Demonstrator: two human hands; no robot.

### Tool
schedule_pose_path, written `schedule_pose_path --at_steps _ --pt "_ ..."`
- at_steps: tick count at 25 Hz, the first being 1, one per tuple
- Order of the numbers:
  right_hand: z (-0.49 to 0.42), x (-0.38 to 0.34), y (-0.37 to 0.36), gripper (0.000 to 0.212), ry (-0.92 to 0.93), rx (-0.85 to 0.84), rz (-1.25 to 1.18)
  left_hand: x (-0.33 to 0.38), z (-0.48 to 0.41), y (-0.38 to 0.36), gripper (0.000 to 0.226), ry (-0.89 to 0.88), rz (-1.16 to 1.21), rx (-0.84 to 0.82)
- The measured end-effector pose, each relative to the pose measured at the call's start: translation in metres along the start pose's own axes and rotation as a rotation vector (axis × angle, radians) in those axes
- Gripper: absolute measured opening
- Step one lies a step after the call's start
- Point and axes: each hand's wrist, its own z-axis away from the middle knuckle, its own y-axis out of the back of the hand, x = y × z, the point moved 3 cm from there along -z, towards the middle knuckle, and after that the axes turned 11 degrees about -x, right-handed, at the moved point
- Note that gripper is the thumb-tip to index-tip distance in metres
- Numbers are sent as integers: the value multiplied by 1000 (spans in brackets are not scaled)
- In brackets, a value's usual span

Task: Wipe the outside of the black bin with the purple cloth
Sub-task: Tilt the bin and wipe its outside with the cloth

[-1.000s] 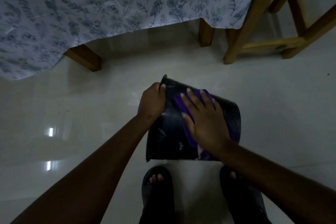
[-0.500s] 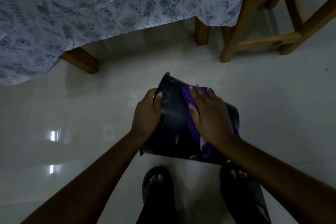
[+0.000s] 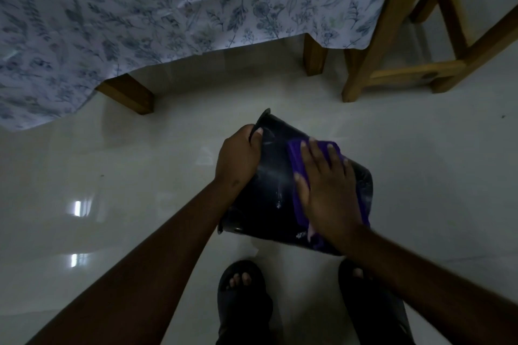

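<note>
The black bin [image 3: 269,190] is held tipped on its side above the pale floor, its rim toward the left and its base toward the right. My left hand [image 3: 238,157] grips the rim at the upper left, fingers hooked over the edge. My right hand [image 3: 328,190] lies flat on the purple cloth [image 3: 295,157], pressing it against the bin's outer wall. Most of the cloth is hidden under that hand; a strip shows along the left of the fingers and at the lower right.
A table with a floral tablecloth [image 3: 168,8] and wooden legs [image 3: 126,92] stands ahead. A wooden chair [image 3: 406,36] is at the upper right. My feet in dark sandals [image 3: 244,288] stand right below the bin on the glossy tiled floor [image 3: 112,176].
The bin has turned in my left hand, which has shifted its grip on the rim. My right hand has slid the cloth over the bin's wall toward the base.
</note>
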Motion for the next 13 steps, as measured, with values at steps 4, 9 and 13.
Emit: schedule_pose_path --at_steps 4,9,13 --pt "2 -15 -2 63 155 26 83 11 -4 2 30 -24 57 -52" --pt "-69 36 38 54 -45 21 -224 2 26 4 33 -71 147 -133" --pt "7 8 3 60 94 45 68 -6 23 -1 34 -23 100 -64"
